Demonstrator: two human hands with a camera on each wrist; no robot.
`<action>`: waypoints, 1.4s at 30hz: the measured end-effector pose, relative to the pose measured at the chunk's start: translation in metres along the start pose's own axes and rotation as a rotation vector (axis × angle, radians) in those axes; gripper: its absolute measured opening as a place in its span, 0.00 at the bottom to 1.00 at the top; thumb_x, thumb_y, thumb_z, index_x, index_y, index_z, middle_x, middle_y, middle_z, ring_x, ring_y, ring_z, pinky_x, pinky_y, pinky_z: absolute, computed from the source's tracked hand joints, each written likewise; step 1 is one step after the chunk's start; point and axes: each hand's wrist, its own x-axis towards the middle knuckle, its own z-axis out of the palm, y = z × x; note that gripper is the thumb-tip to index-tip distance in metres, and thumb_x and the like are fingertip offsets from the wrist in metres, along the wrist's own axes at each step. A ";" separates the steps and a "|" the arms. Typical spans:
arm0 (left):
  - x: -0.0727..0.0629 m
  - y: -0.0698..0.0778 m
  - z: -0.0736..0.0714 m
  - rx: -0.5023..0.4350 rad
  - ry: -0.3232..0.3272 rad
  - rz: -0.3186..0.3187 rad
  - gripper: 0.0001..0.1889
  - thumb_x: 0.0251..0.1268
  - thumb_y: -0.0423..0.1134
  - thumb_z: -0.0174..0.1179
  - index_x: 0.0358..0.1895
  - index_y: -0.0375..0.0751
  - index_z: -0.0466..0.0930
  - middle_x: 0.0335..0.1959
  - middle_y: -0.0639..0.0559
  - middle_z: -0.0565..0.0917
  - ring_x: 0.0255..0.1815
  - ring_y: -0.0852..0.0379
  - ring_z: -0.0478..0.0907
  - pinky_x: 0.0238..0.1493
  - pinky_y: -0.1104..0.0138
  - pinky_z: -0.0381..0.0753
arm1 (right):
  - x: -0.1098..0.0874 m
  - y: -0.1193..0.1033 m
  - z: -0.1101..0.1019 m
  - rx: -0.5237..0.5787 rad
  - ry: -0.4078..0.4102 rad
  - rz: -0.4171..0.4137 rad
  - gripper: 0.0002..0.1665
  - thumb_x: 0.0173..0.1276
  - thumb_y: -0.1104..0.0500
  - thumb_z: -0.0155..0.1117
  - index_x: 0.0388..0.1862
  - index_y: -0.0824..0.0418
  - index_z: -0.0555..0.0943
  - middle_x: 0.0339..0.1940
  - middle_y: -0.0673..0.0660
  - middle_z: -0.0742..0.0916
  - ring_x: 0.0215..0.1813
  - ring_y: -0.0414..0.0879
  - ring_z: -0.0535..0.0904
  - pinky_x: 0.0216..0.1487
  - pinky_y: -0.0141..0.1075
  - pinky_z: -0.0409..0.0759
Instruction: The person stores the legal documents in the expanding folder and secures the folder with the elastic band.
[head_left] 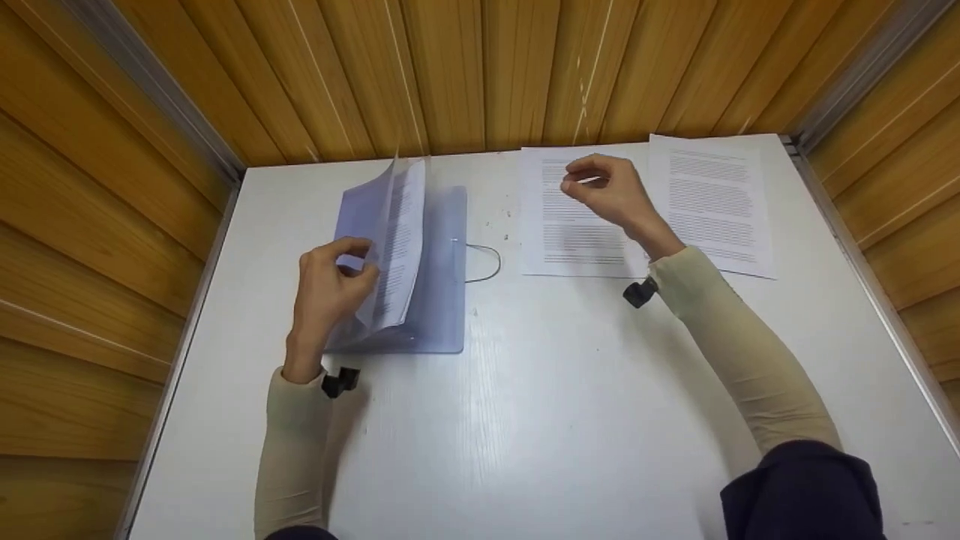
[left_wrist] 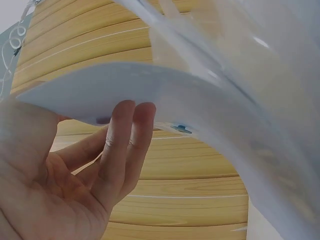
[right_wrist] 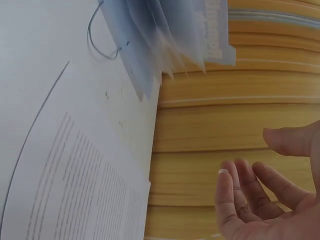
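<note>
A translucent blue document folder [head_left: 446, 300] lies on the table at the left, its cover and clear inner sleeves lifted into a fan. My left hand [head_left: 326, 289] pinches the raised cover [left_wrist: 100, 87], two fingers showing against the near face in the left wrist view. Printed pages [head_left: 409, 236] stand upright inside the sleeves. My right hand [head_left: 611, 191] hovers over a printed sheet [head_left: 581, 251] to the right, fingers bent, thumb apart from them in the right wrist view [right_wrist: 265, 185], holding nothing. Beside that sheet lies another printed sheet [head_left: 712, 202].
From the folder's right edge a thin elastic loop [head_left: 495, 255] reaches onto the white table [head_left: 495, 420]. Wood-plank walls [head_left: 450, 75] enclose the back and both sides, with metal posts at the rear corners.
</note>
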 end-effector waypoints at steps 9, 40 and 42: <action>-0.003 -0.002 0.002 -0.044 0.014 -0.034 0.16 0.62 0.29 0.63 0.52 0.32 0.91 0.44 0.37 0.91 0.32 0.43 0.91 0.29 0.79 0.82 | 0.006 0.023 -0.050 -0.062 0.061 0.076 0.27 0.76 0.47 0.70 0.68 0.56 0.83 0.60 0.54 0.86 0.56 0.45 0.83 0.58 0.34 0.82; -0.004 -0.004 0.005 -0.061 0.038 -0.045 0.17 0.61 0.29 0.64 0.53 0.31 0.90 0.44 0.36 0.90 0.33 0.43 0.90 0.32 0.78 0.83 | 0.010 0.127 -0.149 -0.258 0.233 0.354 0.42 0.78 0.39 0.62 0.80 0.61 0.69 0.77 0.66 0.75 0.74 0.61 0.73 0.78 0.52 0.72; -0.005 -0.004 0.005 -0.058 0.038 -0.046 0.17 0.61 0.29 0.64 0.53 0.31 0.90 0.44 0.36 0.90 0.34 0.43 0.90 0.32 0.78 0.83 | 0.008 0.135 -0.153 -0.259 0.239 0.371 0.43 0.78 0.39 0.62 0.81 0.62 0.68 0.78 0.67 0.74 0.75 0.61 0.72 0.79 0.53 0.71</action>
